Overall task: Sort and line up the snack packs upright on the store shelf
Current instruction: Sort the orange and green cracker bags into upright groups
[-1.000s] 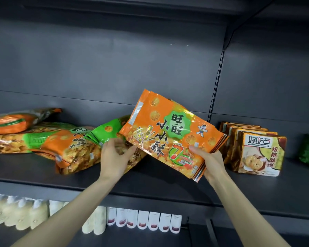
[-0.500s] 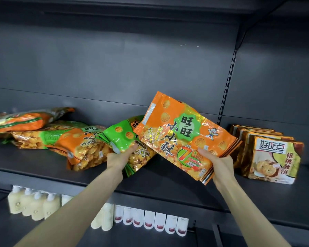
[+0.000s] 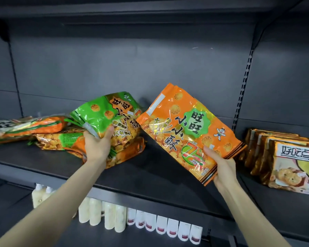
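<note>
Moved: the left hand [image 3: 96, 145] has lifted a glossy green-topped foil snack pack [image 3: 103, 114] off the heap since half a second ago; the large orange foil snack pack [image 3: 185, 132] remains tilted in the right hand [image 3: 223, 168].
Left fingers: wrapped round the green pack's lower edge.
Right fingers: pinching the orange pack's bottom corner, thumb on its face.
Where: both packs are in the air left of the row of brown biscuit packs [image 3: 289, 163], the orange one nearer it.
Still flat: a heap of orange-and-green packs [image 3: 57, 139], farthest left of that row.
Risk: slick foil held by one corner may swing or slip; soft bags stood without support will probably flop forward.
</note>
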{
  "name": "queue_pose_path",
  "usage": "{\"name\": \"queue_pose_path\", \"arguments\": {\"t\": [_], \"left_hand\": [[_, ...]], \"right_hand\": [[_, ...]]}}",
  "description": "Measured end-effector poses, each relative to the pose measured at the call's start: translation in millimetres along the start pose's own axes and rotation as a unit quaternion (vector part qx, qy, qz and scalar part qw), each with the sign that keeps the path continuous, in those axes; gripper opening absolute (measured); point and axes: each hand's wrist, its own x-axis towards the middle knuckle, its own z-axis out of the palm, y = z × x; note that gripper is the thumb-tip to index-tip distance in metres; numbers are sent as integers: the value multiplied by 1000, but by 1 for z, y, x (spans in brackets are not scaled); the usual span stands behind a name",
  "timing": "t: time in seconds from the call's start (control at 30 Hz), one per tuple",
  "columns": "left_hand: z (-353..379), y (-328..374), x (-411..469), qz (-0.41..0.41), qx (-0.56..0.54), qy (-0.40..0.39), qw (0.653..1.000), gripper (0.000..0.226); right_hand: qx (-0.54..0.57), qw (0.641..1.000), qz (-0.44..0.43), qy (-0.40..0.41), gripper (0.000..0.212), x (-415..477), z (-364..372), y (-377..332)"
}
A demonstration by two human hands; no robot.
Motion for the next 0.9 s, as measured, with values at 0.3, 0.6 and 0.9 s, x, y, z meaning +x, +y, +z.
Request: {"name": "queue_pose_path", "arguments": {"t": [0.3,0.6,0.9], "left_hand": [[-47,-9,81,-111,-22,25,993,33],[-65,-2,115,-149,-87,-138,975,66],[-70,-22,116,-34,201,-7,979,71]], "right_hand": [[-23,999,19,17,35,5,53,29],[-40,998,5,52,40,1,97,60],[-53,996,-5,77,46,1,118,71]]}}
